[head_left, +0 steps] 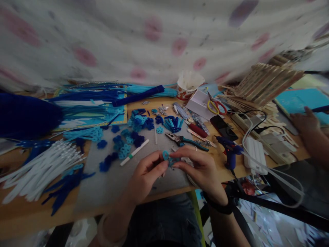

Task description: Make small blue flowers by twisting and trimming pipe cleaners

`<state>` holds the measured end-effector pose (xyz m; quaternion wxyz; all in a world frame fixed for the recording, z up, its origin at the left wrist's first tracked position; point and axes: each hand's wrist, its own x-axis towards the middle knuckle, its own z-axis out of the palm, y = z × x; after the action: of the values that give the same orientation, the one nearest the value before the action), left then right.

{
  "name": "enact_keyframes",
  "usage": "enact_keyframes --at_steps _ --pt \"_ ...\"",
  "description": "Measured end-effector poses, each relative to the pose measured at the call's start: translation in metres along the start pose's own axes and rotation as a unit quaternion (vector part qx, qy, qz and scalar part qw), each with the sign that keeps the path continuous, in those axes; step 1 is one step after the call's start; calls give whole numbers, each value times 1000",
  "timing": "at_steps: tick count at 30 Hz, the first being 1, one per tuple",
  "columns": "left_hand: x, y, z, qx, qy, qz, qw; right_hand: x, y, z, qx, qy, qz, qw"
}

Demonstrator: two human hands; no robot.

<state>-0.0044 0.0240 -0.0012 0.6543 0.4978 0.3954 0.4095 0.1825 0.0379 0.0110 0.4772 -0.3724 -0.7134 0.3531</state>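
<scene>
Between the fingertips of both hands is a small light-blue pipe cleaner piece bent into loops [166, 155]. My left hand [150, 171] pinches it from the left, and my right hand [197, 168] pinches its other side. The fingers cover part of it. Just beyond them lie pliers with teal-and-black handles [183, 140] and a white pen with a green band [135, 152]. Finished-looking blue pipe cleaner flowers [124, 151] are scattered on the grey mat [97, 185] to the left.
A blue glue gun [228, 149] stands at the right, near a white power strip [255, 156] with cables. Scissors [216, 105] and a paper cup [189, 85] are at the back. White pipe cleaner strips [43, 171] lie left. Another person's hand [307, 121] rests far right.
</scene>
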Motion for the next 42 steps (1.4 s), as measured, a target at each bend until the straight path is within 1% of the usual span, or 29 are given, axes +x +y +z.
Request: enact_keyframes --at_steps 3,5,8,12,15,19,22,25,29,33,38,40,42 --pt "-1 2 -1 21 -10 -3 1000 1 -1 0 6 -7 -4 1000" --pt "-1 4 -1 35 -12 -11 999 1 -3 0 -13 -15 -7 1000" --pt "0 6 -3 52 -6 -26 998 3 -8 -3 -81 -34 -12 996" --pt "4 8 -6 69 -29 -25 997 6 -14 -8 -150 -68 -24 986" --pt "6 8 -6 78 -38 -11 996 9 -16 -10 -153 -86 -25 984" --pt "4 6 -4 58 -32 -6 998 10 -15 -12 -147 -105 -21 983" --pt "0 1 -2 22 -30 -15 999 9 -13 -13 -156 -122 -50 979" --pt "-5 -4 0 2 -29 -12 999 8 -12 -12 -168 -120 -89 974" --pt "-12 -5 1 22 -18 7 1000 6 -12 -8 -181 -114 -115 970" --pt "-19 0 1 79 -12 31 996 4 -12 -3 -171 -109 -133 970" --pt "-23 3 1 128 3 61 990 2 -12 5 -178 -88 -93 976" --pt "-22 2 2 147 6 76 986 0 -14 10 -178 -81 -61 979" --pt "-20 -1 2 182 13 103 978 -2 -15 14 -169 -74 -9 983"
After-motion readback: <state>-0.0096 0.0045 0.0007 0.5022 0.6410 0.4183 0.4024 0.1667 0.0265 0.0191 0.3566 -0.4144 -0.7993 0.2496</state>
